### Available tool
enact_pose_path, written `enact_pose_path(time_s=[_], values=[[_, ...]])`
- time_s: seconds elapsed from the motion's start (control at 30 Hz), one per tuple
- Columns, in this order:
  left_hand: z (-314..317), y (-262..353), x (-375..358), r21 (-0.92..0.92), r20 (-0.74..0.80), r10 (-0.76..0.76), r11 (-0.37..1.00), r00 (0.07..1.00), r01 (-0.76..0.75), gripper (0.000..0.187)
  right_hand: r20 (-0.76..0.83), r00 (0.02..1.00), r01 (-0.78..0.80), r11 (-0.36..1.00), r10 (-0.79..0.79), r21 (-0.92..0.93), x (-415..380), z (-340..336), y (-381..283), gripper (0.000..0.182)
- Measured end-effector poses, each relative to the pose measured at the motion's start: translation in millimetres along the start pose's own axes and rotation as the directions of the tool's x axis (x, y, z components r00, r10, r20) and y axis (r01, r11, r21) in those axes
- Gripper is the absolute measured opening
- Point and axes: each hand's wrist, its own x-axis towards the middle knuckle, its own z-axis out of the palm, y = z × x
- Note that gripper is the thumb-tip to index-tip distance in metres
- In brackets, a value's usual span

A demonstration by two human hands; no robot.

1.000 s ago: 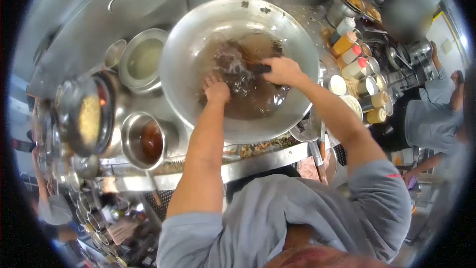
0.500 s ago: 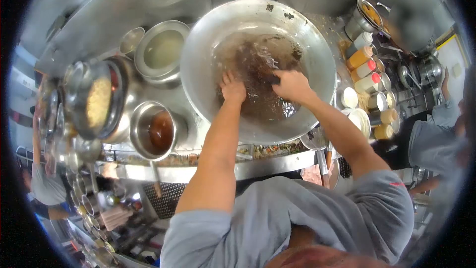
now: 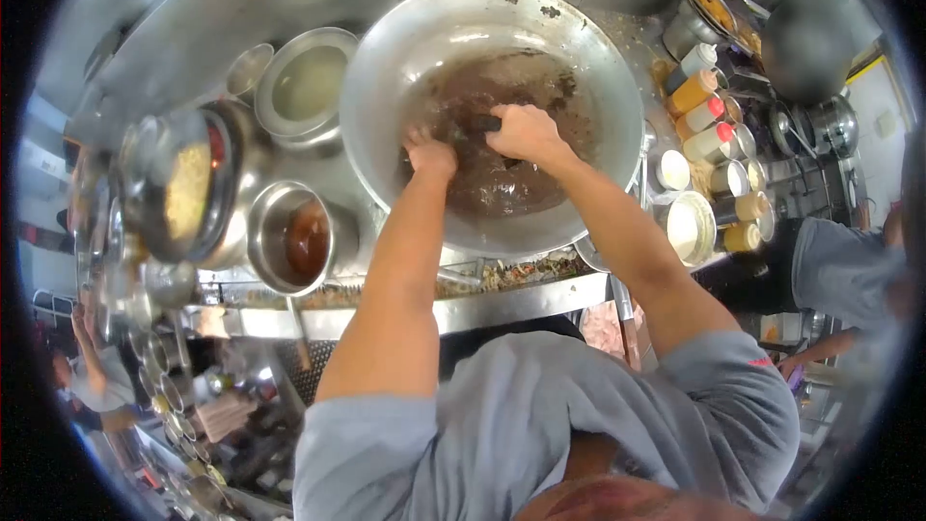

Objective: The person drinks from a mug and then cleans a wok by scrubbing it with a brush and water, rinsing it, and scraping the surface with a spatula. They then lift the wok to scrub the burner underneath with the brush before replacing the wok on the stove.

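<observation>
A large round metal wok in front of me holds murky brown water. My right hand is closed around the short dark handle of a tool. The tool's working end is lost in the dark water, so I cannot make out its kind. Over on the wok's left inner side, my left hand rests with its fingers spread, the fingertips at the water and partly hidden. It appears to hold nothing.
Left of the wok stand a pot of brown sauce, a bowl of pale liquid and a pan of pale yellow food. At right are several squeeze bottles and a white-filled container. Other people's sleeves show at the edges.
My right hand has moved left and slightly up with the dark-handled tool, closer to my left hand. The left hand stays at the wok's left side. The view has shifted slightly.
</observation>
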Motion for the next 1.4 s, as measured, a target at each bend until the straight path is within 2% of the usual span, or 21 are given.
enact_pose_path(time_s=[0.07, 0.1, 0.17, 0.23, 0.33, 0.4, 0.47, 0.5, 0.6, 0.67, 0.7, 0.73, 0.77, 0.87, 0.93, 1.0, 1.07, 1.2, 1.27, 1.33, 1.4], values=[[-2, -1, -3, 0.06, -0.02, -0.003, 0.998, 1.0, 0.004, 0.053, -0.023, 1.0, 0.011, 1.0, -0.011, 0.009, -15, 1, -7, 0.046], [3, -1, 3, 0.059, -0.022, -0.007, 0.998, 1.0, 0.008, 0.053, 0.045, 0.999, 0.016, 0.999, -0.015, -0.033, -43, -13, -12, 0.045], [22, -3, 21, -0.118, -0.093, -0.005, 0.993, 0.996, -0.006, 0.05, 0.117, 0.993, 0.035, 0.997, -0.026, -0.073, -54, -20, -10, 0.044], [24, -3, 23, -0.136, -0.129, -0.025, 0.991, 0.991, 0.007, 0.051, 0.111, 0.991, 0.092, 0.978, -0.072, -0.186, -45, -14, -4, 0.044], [20, 0, 3, -0.118, -0.166, 0.006, 0.993, 0.986, -0.025, 0.048, 0.021, 0.997, -0.07, 0.997, 0.069, 0.014, 35, -3, -11, 0.052], [16, -2, 4, -0.134, -0.191, -0.001, 0.991, 0.982, -0.025, 0.045, -0.008, 0.998, -0.068, 0.998, 0.068, 0.006, 41, -6, -18, 0.053], [31, 2, 22, -0.051, -0.127, -0.01, 0.999, 0.992, 0.003, 0.053, 0.003, 0.997, -0.071, 0.997, 0.071, 0.0, 22, -1, -18, 0.053], [31, 3, 32, 0.029, -0.079, -0.033, 0.999, 0.996, 0.036, 0.069, 0.016, 0.999, -0.048, 0.999, 0.048, -0.016, 5, -7, -13, 0.052], [16, 0, 17, -0.111, -0.071, -0.018, 0.994, 0.997, 0.01, 0.061, 0.149, 0.988, -0.011, 0.994, 0.028, -0.112, -25, -16, -6, 0.05], [17, 1, 12, -0.176, -0.113, -0.013, 0.984, 0.994, -0.007, 0.049, 0.055, 0.997, 0.063, 0.987, -0.055, -0.148, -2, -12, 5, 0.048], [8, 0, -1, -0.135, -0.104, -0.008, 0.991, 0.995, -0.006, 0.044, -0.033, 0.999, 0.021, 0.994, -0.024, -0.107, 23, -11, 2, 0.048], [2, 0, -8, -0.094, -0.097, -0.004, 0.996, 0.995, -0.005, 0.042, -0.004, 0.997, -0.082, 0.996, 0.082, -0.043, 47, -14, -7, 0.048], [8, -1, -4, -0.091, -0.098, 0.002, 0.996, 0.995, -0.011, 0.042, -0.038, 0.996, -0.074, 0.997, 0.075, 0.005, 57, -13, -11, 0.045], [16, 3, 16, -0.165, -0.104, -0.009, 0.986, 0.995, -0.009, 0.044, -0.032, 0.999, -0.042, 0.999, 0.041, -0.002, 35, 3, -10, 0.047], [12, 4, 14, 0.029, -0.036, -0.052, 0.998, 0.998, 0.053, 0.045, -0.053, 0.999, 0.005, 1.0, -0.004, 0.014, -8, -3, -2, 0.048], [16, 1, 17, -0.052, -0.07, -0.041, 0.998, 0.997, 0.038, 0.047, 0.184, 0.983, 0.052, 0.985, -0.022, -0.162, -42, -23, -4, 0.05], [14, 1, 13, -0.144, -0.106, -0.043, 0.989, 0.993, 0.028, 0.049, 0.126, 0.989, 0.105, 0.971, -0.079, -0.217, -7, -19, 11, 0.05], [26, 5, 13, -0.099, -0.162, -0.026, 0.995, 0.986, 0.01, 0.049, 0.008, 0.995, -0.095, 0.995, 0.095, 0.037, 60, -16, -10, 0.054], [24, 0, 13, -0.132, -0.21, -0.066, 0.99, 0.975, 0.039, 0.049, -0.044, 0.998, -0.039, 0.997, 0.042, 0.068, 43, 3, -5, 0.056], [6, 2, -6, -0.138, -0.099, -0.016, 0.99, 0.995, 0.003, 0.049, 0.1, 0.995, 0.0, 0.999, 0.003, -0.034, 3, -9, -1, 0.055], [21, 4, 2, -0.116, -0.1, -0.04, 0.993, 0.994, 0.028, 0.049, 0.184, 0.983, 0.048, 0.993, -0.027, -0.11, -20, -35, -5, 0.055]])
